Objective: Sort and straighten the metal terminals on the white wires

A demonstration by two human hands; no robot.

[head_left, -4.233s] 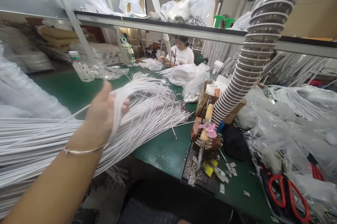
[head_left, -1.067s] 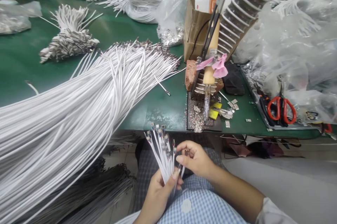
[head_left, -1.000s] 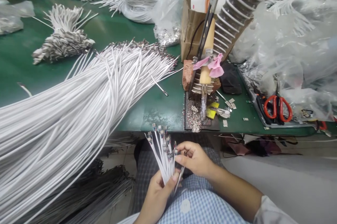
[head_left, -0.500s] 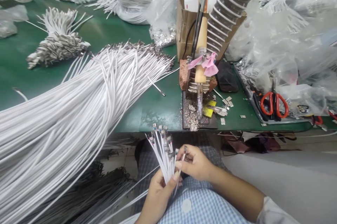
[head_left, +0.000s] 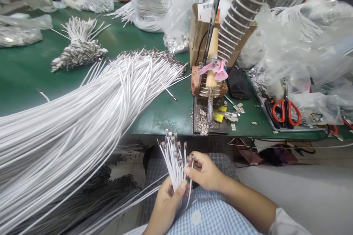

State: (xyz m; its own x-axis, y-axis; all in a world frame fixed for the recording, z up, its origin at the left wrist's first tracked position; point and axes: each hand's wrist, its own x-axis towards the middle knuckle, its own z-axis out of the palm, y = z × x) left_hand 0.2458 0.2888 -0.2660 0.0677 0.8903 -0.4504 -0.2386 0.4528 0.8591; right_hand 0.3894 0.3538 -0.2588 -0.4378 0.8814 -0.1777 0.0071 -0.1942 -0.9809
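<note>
In my left hand [head_left: 168, 199] is a small bunch of white cables [head_left: 173, 165], fanned upward, each tipped with a small metal connector. My right hand [head_left: 205, 171] is just beside the bunch, thumb and fingers pinched on a single white cable [head_left: 190, 187] close to its connector. That cable curves down in front of the checked blue garment over my lap. On the bench to the left lies a large bundle of white cables [head_left: 91, 110], its wire ends toward the middle. A soldering iron [head_left: 211, 77] with a wooden handle and a pink tie stands tip down above a dark, solder-strewn pad [head_left: 197, 117].
A ribbed clear hose [head_left: 242, 10] rises behind the iron beside a cardboard box [head_left: 195, 36]. Red-handled scissors [head_left: 286, 111] lie on a tray at right with plastic bags [head_left: 292, 51]. A cable pile with metal plugs [head_left: 78, 53] sits far left. More cables hang under the bench edge.
The view has shifted slightly, so the bench things appear further right and lower at left. The cable at my right hand now hangs clearer of the bunch; both hands keep their grip.
</note>
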